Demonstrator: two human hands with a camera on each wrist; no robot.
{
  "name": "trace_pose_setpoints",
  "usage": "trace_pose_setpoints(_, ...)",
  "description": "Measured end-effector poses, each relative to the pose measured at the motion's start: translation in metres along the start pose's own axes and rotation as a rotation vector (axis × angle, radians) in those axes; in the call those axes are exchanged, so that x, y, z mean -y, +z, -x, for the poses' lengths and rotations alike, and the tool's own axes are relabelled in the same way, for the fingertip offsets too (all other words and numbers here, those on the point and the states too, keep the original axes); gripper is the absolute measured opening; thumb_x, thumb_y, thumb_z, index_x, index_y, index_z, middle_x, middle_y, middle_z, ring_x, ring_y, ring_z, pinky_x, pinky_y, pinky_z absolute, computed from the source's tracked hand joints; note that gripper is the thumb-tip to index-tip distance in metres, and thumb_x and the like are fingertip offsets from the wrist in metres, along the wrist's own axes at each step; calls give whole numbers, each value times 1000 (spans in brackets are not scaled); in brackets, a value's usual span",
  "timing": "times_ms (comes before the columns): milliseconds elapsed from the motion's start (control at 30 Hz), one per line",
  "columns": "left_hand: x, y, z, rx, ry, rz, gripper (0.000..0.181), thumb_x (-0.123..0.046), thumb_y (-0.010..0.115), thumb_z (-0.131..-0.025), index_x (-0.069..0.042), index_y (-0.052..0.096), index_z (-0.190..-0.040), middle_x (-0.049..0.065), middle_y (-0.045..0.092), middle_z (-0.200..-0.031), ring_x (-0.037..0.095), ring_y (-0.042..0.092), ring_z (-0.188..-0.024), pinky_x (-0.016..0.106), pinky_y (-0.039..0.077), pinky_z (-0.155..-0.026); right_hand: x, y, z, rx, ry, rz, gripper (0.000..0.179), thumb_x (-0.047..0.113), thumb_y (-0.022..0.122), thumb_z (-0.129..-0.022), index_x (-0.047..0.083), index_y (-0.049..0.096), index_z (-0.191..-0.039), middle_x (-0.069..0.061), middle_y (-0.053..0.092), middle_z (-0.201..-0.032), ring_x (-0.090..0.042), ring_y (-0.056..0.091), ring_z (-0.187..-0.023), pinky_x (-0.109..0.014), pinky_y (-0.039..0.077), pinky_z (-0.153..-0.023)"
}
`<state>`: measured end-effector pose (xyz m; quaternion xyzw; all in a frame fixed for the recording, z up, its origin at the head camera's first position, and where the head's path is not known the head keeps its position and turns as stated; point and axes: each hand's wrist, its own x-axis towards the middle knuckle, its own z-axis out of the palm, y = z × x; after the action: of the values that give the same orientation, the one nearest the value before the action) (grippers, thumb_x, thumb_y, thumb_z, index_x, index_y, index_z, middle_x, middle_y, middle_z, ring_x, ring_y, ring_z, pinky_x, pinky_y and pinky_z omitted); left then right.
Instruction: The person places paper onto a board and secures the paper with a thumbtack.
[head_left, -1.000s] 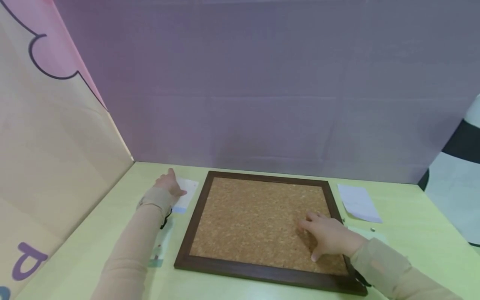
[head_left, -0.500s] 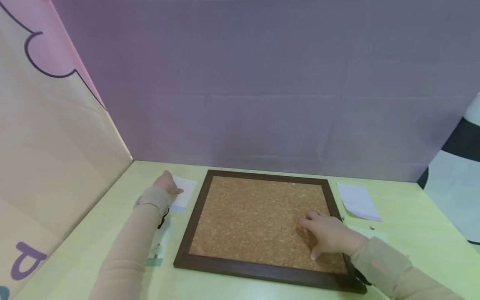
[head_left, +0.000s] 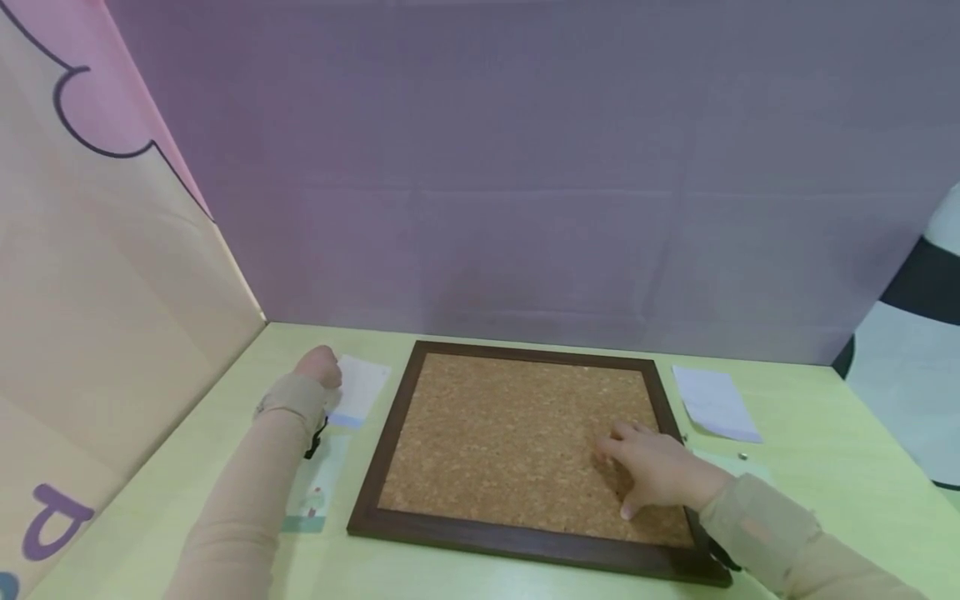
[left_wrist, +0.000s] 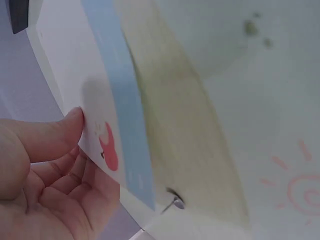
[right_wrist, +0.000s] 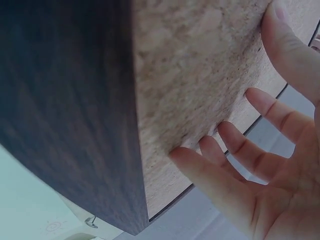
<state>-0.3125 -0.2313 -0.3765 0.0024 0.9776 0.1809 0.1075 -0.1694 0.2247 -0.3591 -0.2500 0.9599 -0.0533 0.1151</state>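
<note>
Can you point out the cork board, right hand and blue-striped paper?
Cork board (head_left: 517, 450), head view: bare cork.
Right hand (head_left: 660, 471), head view: back of the hand.
Blue-striped paper (left_wrist: 92, 101), left wrist view: white part.

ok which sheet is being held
The farther sheet left of the corkboard, with a blue strip and red print; the left hand pinches its edge, while the other sheets lie unheld.

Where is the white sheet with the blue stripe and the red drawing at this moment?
In the head view, the white sheet is left of the framed corkboard, beyond the green-bottomed sheet; the left hand pinches its edge between thumb and fingers.
</note>
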Motion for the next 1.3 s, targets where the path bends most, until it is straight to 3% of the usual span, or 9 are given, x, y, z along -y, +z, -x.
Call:
trace_pose_setpoints(133,4,-1,3,-7,-36,7,38,-6,62,-83,19,52,-110,35,54,-117,48,52,-111,51,44,-100,0,0,1,-11,-16,11,66,33,88,-53,16,58,-110,-2,49,-99,-21,50,-84,-33,42,-55)
trace_pose_setpoints(367,15,-3,6,-30,-102,70,32,-15,67,-83,13,60,-99,29,62,-103,42,59,-97,50,49,-91,1,2,2,-28,-27,12,61,33,87,-52,18,58,-104,-1,48,-99,-22,51,-86,-32,42,-55)
trace_pose_setpoints(600,27,-1,7,-63,-5,67,32,-17,64,-84,10,66,-101,28,65,-106,44,58,-102,51,47,-93,1,3,3,-41,-35,11,64,33,87,-52,17,58,-106,0,47,-97,-17,47,-82,-29,39,-53)
trace_pose_setpoints(867,34,2,6,-93,-61,260,28,-14,64,-84,8,65,-101,27,64,-108,39,57,-100,50,46,-93,-1,0,1,-28,-38,-3,61,34,87,-53,18,58,-105,1,47,-95,-15,44,-78,-29,38,-53)
trace_pose_setpoints(1033,39,2,6,-108,-67,318,28,-13,64,-85,8,65,-103,28,62,-110,40,55,-102,51,45,-93,0,0,1,-29,-42,1,61,34,87,-53,19,58,-104,1,47,-95,-15,44,-78,-29,38,-52)
trace_pose_setpoints(1200,32,-4,14,-121,-48,357,33,-14,60,-89,11,62,-110,30,59,-117,44,52,-109,52,41,-98,-2,2,0,-34,-37,4,61,34,88,-52,20,58,-103,2,47,-95,-16,45,-78,-30,39,-53)
trace_pose_setpoints(1300,30,-8,15,-108,-50,393,35,-16,59,-90,11,60,-112,28,62,-112,36,58,-98,44,47,-91,-3,3,0,-40,-38,8,62,34,88,-52,19,58,-104,1,48,-95,-16,46,-78,-31,39,-54)
